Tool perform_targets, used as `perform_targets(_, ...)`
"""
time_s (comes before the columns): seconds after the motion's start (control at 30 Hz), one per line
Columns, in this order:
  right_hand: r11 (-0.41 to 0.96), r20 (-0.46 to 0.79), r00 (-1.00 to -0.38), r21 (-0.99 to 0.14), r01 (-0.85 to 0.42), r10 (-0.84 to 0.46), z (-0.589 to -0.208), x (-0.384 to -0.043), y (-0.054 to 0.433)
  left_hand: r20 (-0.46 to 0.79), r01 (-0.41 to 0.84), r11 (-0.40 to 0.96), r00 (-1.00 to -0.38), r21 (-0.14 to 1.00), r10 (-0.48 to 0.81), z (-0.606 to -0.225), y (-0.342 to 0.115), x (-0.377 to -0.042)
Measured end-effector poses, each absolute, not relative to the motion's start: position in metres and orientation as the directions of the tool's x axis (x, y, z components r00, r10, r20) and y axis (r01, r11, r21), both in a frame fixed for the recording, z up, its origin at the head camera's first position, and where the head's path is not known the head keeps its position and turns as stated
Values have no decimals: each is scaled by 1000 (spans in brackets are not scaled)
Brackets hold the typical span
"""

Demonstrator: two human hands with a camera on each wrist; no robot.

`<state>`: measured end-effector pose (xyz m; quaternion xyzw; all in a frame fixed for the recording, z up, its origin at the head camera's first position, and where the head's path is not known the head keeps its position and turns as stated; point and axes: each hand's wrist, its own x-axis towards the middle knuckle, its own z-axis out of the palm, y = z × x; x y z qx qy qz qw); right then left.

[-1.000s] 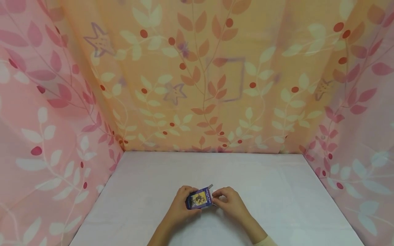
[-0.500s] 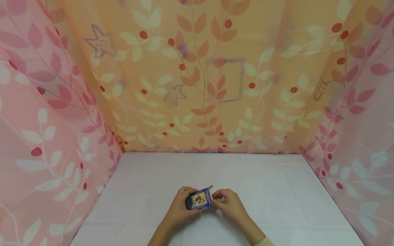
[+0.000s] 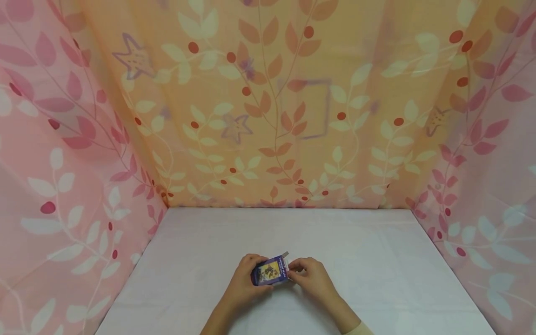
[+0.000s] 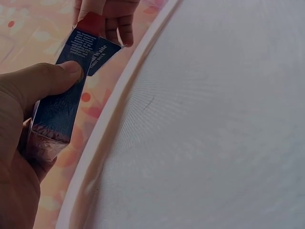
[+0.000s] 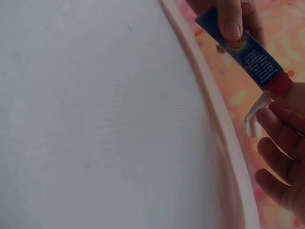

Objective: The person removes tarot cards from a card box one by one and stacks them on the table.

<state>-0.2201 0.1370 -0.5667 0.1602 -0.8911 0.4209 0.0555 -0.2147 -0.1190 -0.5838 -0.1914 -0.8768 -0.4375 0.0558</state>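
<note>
A small dark-blue tarot card box (image 3: 269,271), with a yellow picture on its front, is held tilted above the white table. My left hand (image 3: 246,281) grips it, thumb lying along the narrow printed side of the box (image 4: 62,102) in the left wrist view. At its other end my right hand (image 3: 311,279) pinches, the thumb against the red end section (image 5: 280,85). A flap (image 4: 105,55) printed "Waite" stands out from that end. A white bent flap (image 5: 257,114) sits by the right fingers. The box's inside is hidden.
The white table (image 3: 356,251) runs back to a yellow leaf-print curtain (image 3: 259,139). Pink leaf-print curtains hang at the left (image 3: 67,186) and right (image 3: 481,195). Both hands are near the table's front.
The box and both hands stay nearly in place. The right hand has shifted slightly down, still at the end of the box.
</note>
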Motion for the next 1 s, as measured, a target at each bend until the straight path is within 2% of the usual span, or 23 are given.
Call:
perform_targets(0.37, 567, 244, -951, -763, -310, -191, -561, -219, 137, 263, 373, 553, -926, 745, 271, -583, -119, -214)
perform_targets(0.67, 487, 184, -967, -837, -249, -178, -560, -223, 140, 274, 377, 558, -925, 739, 262, -585, -118, -215)
perform_targets(1.0, 478, 233, -964, -837, -267, -130, -560, -225, 142, 292, 383, 553, -924, 740, 248, -586, -119, -216)
